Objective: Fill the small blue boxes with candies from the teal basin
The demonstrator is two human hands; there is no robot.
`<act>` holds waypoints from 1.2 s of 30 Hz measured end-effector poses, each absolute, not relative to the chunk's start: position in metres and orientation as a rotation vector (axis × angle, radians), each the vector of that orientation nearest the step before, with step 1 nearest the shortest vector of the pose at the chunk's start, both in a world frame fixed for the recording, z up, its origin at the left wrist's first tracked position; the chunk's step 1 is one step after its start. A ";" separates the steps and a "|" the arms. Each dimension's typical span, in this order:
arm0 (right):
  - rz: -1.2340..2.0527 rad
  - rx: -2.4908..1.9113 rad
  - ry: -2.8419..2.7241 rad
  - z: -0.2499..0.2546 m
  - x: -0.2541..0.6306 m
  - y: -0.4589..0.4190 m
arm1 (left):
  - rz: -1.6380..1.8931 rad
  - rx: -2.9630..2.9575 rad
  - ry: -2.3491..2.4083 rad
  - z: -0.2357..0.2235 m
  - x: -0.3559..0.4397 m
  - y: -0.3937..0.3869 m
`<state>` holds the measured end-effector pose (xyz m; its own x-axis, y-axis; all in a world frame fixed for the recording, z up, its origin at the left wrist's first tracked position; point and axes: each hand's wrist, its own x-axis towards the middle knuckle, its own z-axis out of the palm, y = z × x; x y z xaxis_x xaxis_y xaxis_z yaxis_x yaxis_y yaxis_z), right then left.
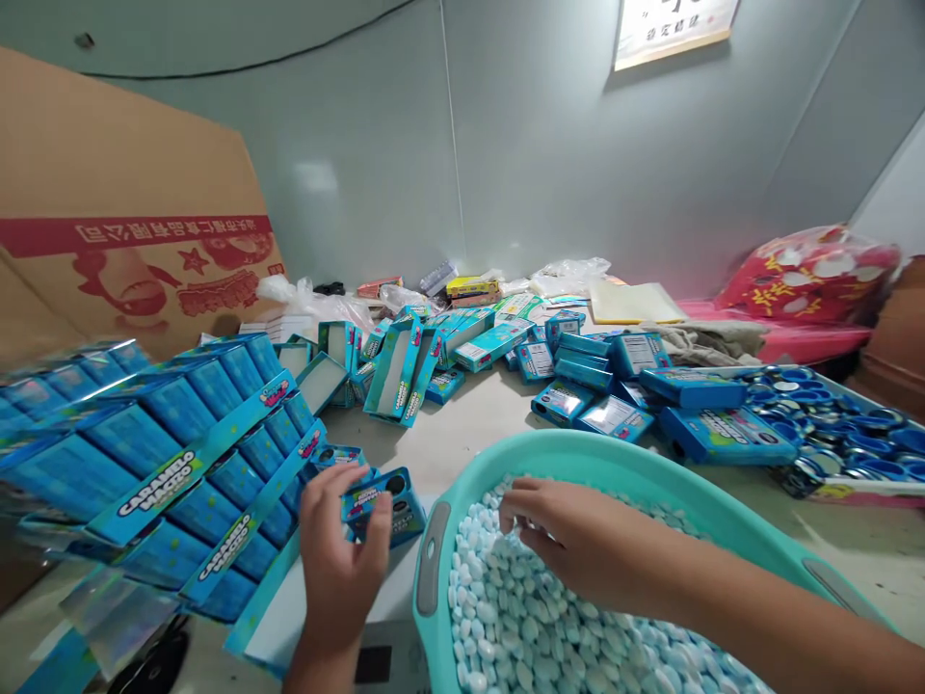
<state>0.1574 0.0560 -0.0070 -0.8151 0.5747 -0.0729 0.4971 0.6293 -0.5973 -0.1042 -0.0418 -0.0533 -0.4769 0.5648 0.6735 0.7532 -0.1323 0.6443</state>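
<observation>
My left hand [339, 559] is closed around a small blue candy box [383, 501] with a round hole in its end, just left of a teal basin [578, 458]. The basin is full of small white and pale blue candies [520, 617]. My right hand [570, 540] rests on the candies inside the basin, fingers curled down into them; whether it holds any I cannot make out. Display trays [180, 472] of filled blue boxes labelled "Caramelo Macizo" stand at the left of my left hand.
Loose blue boxes [593, 386] lie scattered over the white table. A tray of blue round lids [831, 414] sits at the right. A large cardboard carton [116, 212] leans at the back left. A red patterned bag [809, 275] lies at the far right.
</observation>
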 end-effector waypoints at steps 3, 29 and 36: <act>0.928 -0.914 -2.762 -0.012 0.158 0.058 | -1.234 -1.681 -1.924 -0.054 -0.096 -0.038; 0.854 -0.917 -2.837 -0.012 0.160 0.056 | -1.597 -0.761 -2.056 -0.062 -0.153 -0.048; 0.886 -0.937 -2.861 -0.004 0.161 0.054 | -1.582 -1.006 -2.278 -0.074 -0.158 -0.036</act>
